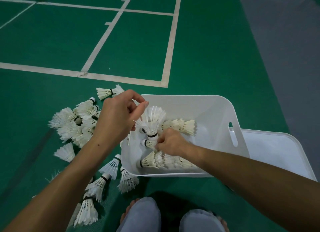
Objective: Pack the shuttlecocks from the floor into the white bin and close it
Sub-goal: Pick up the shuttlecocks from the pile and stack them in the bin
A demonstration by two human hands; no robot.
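White feathers everywhere, and you're right in the thick of it. Your left hand (119, 118) hovers over the near-left corner of the white plastic bin (199, 104), thumb and forefinger pinching the feather tip of a white feathered shuttlecock (153, 123) that stands skirt-up inside. Your right hand (170, 142) is down in the bin, fingers curled around a second shuttlecock (147, 143) lying on its side just below the first. That's a narrow grip on both sides, each one holding something.

More packed shuttlecocks (180, 126) lie in rows along the bin's far and near walls. A big loose pile (78, 126) waits on the green court floor (52, 41) to your left, with stragglers (112, 167) near your knees. The flat white lid (277, 153) sits under the bin's right side, so closing looks a long way off.

These should weigh almost nothing, but the feathers look brittle and will crush or fray under a squeeze. Better to take each by the firm cork base or the black band, and nest cork into skirt so the feathers aren't bent.
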